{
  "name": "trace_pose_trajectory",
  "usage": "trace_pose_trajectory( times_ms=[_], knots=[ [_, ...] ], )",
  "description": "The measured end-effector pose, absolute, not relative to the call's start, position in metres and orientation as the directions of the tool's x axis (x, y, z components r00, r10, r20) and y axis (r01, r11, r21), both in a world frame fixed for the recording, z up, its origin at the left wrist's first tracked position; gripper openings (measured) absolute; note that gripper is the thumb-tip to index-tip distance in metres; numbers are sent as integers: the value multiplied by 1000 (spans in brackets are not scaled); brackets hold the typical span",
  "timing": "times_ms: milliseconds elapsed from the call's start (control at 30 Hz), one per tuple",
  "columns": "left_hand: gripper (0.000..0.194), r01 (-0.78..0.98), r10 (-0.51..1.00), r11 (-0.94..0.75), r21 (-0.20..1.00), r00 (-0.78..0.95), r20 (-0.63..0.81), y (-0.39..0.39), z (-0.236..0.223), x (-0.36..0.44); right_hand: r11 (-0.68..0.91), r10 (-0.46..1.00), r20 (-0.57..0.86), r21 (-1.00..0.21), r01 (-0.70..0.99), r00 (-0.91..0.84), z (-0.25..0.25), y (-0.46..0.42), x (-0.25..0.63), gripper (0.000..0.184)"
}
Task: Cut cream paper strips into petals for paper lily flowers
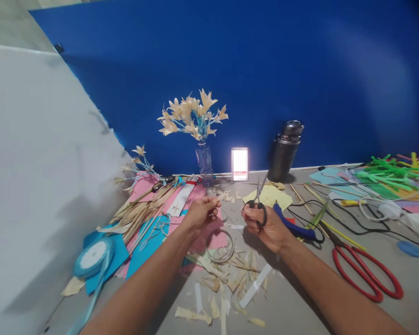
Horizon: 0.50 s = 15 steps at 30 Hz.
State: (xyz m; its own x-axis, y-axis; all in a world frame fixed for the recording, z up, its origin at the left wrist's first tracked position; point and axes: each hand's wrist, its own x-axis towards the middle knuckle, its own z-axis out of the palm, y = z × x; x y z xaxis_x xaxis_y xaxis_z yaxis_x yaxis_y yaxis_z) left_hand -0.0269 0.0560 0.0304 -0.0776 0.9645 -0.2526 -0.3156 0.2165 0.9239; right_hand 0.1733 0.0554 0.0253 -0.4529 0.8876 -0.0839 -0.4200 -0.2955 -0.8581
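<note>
My left hand point(201, 211) is closed in a pinch above pink paper; whatever lies between its fingertips is too small to make out. In my right hand point(265, 228) is a small pair of scissors point(260, 200) with black handles, blades pointing up and slightly apart. A ring-shaped coil point(220, 246) lies on the table between my forearms. Dry straw-coloured scraps point(240, 277) and pale strips are scattered below it. Behind my hands, a clear bottle point(204, 165) holds a bunch of cream husk-like flowers point(192, 114) on blue stems.
To the left are a light-blue ribbon roll point(94, 256) and a bundle of dry stalks point(136, 214). On the right lie large red-handled scissors point(366, 274), a blue glue gun point(293, 225), cables and green pipe cleaners point(384, 172). A dark flask point(285, 151) stands behind.
</note>
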Motion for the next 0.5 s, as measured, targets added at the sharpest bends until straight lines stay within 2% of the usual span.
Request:
trace_pose_trajectory(
  times_ms=[133,300,333,467,500],
  knots=[
    [15,-66,942,296,953,-144,-303,106,23,-26,-214,888,-18,-901,-377,-460,26,55,176,26],
    [38,108,931,339,935,-182,-317,150,11,-18,-147,896,16,-932,-331,-444,21,56,178,26],
    [35,124,935,324,938,-193,-298,152,14,-19,-137,899,20,-936,-324,-438,21,57,178,26],
    [4,120,960,226,967,-199,-200,128,41,-33,-89,912,32,-957,-274,-408,18,59,180,24],
    [5,105,966,206,973,-179,-186,113,49,-39,-78,918,31,-963,-257,-396,17,60,180,24]
  ],
)
